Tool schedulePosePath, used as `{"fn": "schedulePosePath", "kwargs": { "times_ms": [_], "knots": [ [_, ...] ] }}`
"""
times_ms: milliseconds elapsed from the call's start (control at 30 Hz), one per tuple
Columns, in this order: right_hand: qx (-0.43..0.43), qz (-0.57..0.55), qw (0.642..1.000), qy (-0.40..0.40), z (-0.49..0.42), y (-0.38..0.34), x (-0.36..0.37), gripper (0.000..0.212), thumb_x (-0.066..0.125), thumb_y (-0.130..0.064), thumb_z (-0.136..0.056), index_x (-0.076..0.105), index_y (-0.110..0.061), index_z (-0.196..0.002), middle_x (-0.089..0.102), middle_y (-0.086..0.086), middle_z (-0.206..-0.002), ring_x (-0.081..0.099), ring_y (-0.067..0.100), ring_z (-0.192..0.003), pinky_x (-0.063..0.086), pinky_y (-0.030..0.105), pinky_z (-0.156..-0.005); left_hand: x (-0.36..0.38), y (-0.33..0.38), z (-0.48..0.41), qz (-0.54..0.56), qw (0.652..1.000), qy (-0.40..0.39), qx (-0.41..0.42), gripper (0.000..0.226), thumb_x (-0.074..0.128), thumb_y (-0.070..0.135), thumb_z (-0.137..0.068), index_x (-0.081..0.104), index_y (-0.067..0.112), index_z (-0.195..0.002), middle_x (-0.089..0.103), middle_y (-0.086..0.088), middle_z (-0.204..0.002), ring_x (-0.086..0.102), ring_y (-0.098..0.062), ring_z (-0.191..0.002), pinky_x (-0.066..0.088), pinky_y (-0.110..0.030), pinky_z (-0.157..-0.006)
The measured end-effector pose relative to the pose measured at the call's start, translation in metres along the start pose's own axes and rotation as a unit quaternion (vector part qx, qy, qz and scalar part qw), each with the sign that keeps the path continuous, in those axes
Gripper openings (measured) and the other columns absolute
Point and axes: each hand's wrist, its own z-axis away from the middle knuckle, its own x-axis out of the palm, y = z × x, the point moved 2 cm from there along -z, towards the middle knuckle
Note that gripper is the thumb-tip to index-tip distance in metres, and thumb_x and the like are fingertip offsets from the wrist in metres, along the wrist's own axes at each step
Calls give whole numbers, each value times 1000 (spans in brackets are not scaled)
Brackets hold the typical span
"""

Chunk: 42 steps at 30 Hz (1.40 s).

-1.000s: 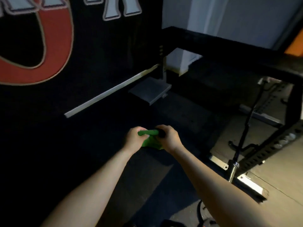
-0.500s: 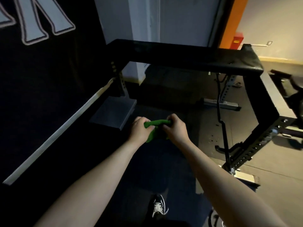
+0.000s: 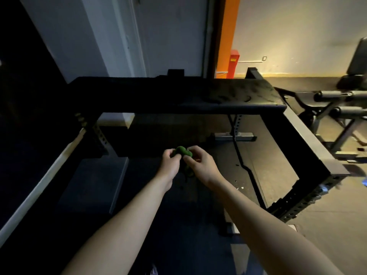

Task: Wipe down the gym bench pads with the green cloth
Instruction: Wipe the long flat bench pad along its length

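A bunched green cloth is held in mid-air between my two hands, in front of me and below a long black bench pad. My left hand grips the cloth's left side with curled fingers. My right hand pinches its right side. The pad runs left to right across the middle of the view, its right end lit and scuffed. The lower part of the cloth is lost in shadow between my hands.
A black perforated steel frame carries the pad and runs toward me on the right. Another bench with roller pads stands at the far right. A dark wall with a pale strip lies left; an orange post behind.
My head has lifted and turned right, so the bench pad now fills the middle. Both hands still hold the cloth, now more crumpled into a ball than stretched between them.
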Motion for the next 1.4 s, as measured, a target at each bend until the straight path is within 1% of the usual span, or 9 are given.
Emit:
{"fn": "schedulePosePath", "kwargs": {
  "times_ms": [233,467,633,733,867,967,1100,1267,1400],
  "knots": [
    [23,117,993,21,-115,37,-13,53,66,-25,-92,52,-25,-143,33,-8,-139,36,11,-132,37,31,-113,25,42,-131,142,980,-138,-20,39,42,26,-107,47,18,-145,58,-11,-134,59,-26,-120,49,-47,-103],
    [-6,302,947,111,-206,40,-43,69,69,-24,-90,38,-30,-150,39,6,-133,45,18,-117,44,26,-100,67,107,-236,22,967,-253,6,45,56,41,-99,51,20,-139,62,-7,-130,59,-24,-118,47,-48,-105],
    [46,143,966,209,-241,52,-74,21,65,-17,-95,58,-19,-115,54,16,-112,62,6,-80,50,16,-62,108,125,-275,-97,949,-296,43,36,52,42,-98,61,27,-129,68,2,-121,59,-20,-120,43,-49,-110],
    [56,201,954,213,-262,82,-109,36,69,-14,-90,60,-24,-124,52,17,-118,58,11,-88,51,22,-69,142,136,-297,-130,934,-324,73,24,50,30,-103,65,27,-121,70,4,-114,62,-16,-115,47,-45,-108],
    [108,310,909,258,-292,125,-167,60,69,-13,-88,50,-27,-143,42,-3,-116,52,13,-100,54,29,-86,209,148,-334,-182,908,-347,146,37,50,16,-102,58,20,-138,65,3,-128,57,-13,-123,44,-33,-109],
    [170,253,878,368,-317,163,-222,56,64,-13,-91,50,-27,-143,38,-6,-112,54,16,-98,56,36,-87,271,161,-361,-252,876,-346,220,41,50,12,-102,54,15,-142,59,-1,-138,53,-13,-127,40,-22,-102],
    [226,246,841,425,-339,203,-283,55,59,-15,-94,46,-25,-146,39,-2,-113,49,17,-104,49,33,-96,353,175,-395,-390,796,-325,331,46,54,19,-99,51,17,-145,51,-2,-148,39,-21,-138,32,-33,-115],
    [213,341,855,326,-367,244,-323,58,64,-19,-90,48,-28,-145,42,2,-116,48,22,-106,48,35,-94,429,179,-431,-516,703,-322,368,68,59,39,-96,31,21,-156,26,0,-163,20,-24,-147,24,-42,-119],
    [203,388,852,285,-372,271,-343,61,68,-17,-82,55,-31,-139,45,4,-108,47,26,-98,47,39,-84,454,168,-451,-569,648,-326,387,78,63,55,-90,31,25,-155,27,-1,-161,22,-25,-146,25,-44,-117]
  ]
}}
